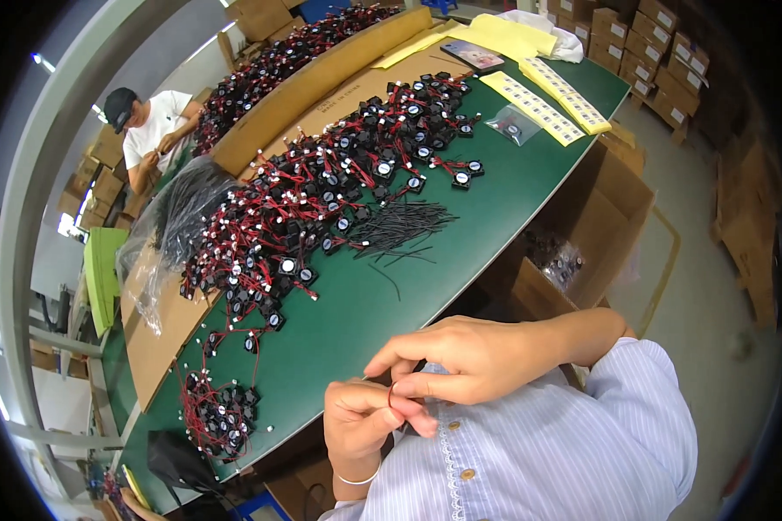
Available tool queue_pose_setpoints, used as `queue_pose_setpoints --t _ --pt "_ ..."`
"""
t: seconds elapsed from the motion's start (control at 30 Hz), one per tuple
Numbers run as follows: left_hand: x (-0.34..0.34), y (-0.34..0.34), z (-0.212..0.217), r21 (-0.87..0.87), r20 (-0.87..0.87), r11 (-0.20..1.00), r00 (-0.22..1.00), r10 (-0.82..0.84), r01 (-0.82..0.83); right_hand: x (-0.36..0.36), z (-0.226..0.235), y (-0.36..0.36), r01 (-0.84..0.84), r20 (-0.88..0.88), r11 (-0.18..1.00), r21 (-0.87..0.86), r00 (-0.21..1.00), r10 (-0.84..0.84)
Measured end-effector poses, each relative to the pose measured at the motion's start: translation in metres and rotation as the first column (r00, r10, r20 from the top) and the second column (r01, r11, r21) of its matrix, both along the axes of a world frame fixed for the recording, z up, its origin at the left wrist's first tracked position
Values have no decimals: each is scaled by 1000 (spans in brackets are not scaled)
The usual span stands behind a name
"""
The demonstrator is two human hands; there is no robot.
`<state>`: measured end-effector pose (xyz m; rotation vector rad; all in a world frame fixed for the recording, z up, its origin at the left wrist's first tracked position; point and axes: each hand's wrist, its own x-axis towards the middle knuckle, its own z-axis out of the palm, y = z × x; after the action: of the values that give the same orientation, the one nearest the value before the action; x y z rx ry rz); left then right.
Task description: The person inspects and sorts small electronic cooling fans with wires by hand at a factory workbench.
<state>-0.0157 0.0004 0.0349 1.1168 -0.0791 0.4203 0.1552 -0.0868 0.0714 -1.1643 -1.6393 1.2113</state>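
L hand point(361, 421) and R hand point(460, 360) meet at the shirt point(530, 434) front, near table point(487, 208) edge. L thumb/finger pinched on thin red wire point(391, 396); R fingertips alongside, can't tell if closed on it. Rec.: pinch lightly, avoid kinks, no tugging, keep wire ends clear. Blk ties point(408, 227) on table, w/ fans point(384, 168) adj.

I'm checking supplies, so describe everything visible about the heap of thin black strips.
The heap of thin black strips lies on the green tabletop, its left side against the piled black wired parts. The strips look slender and flexible, perhaps plastic, mostly side by side. Several stray from the near edge; one curves apart.
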Motion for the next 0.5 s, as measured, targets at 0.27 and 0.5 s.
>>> queue_pose_setpoints --t 0.27,0.5 --pt "0 -8 -4 24 -72 944 941 331 -330 1 -7 -8 43 -28 984 -175 998 -48" --pt "-4 -5 -8 -201 -71 971 991 116 -128 8 -28 0 346 -5 936 65 938 -347"
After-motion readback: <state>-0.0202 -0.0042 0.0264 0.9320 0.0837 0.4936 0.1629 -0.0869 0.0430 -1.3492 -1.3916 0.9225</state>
